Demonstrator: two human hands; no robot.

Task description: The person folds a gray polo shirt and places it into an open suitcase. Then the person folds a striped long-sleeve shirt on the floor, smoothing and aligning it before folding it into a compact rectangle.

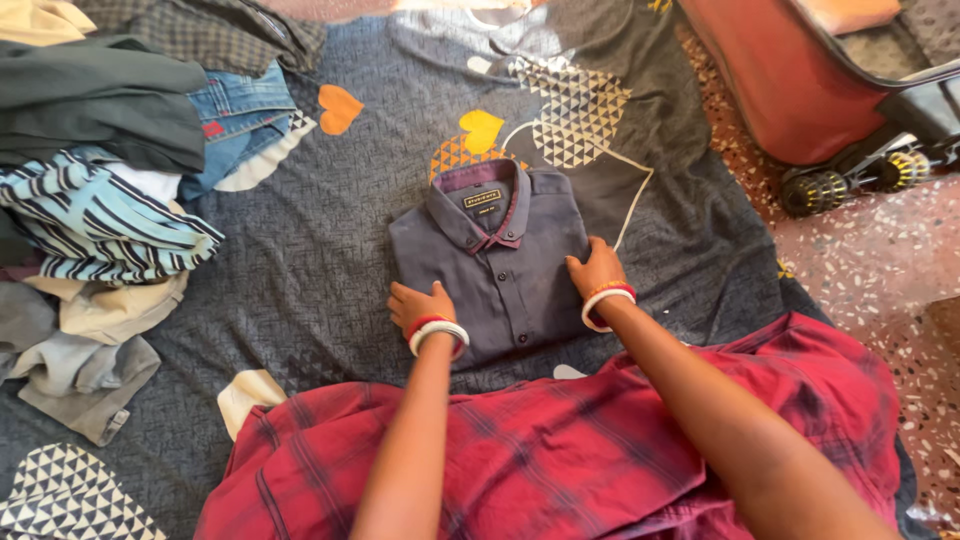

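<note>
Though neatly folded, grey shirt [495, 265] shows maroon trim.

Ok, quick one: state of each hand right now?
Left hand: open, flat on the folded dark shirt, gripping nothing.
Right hand: open, flat on the shirt's right edge, gripping nothing.

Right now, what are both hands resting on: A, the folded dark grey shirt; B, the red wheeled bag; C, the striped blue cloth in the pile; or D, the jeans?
A: the left hand and right hand press flat on the folded dark grey shirt.
</note>
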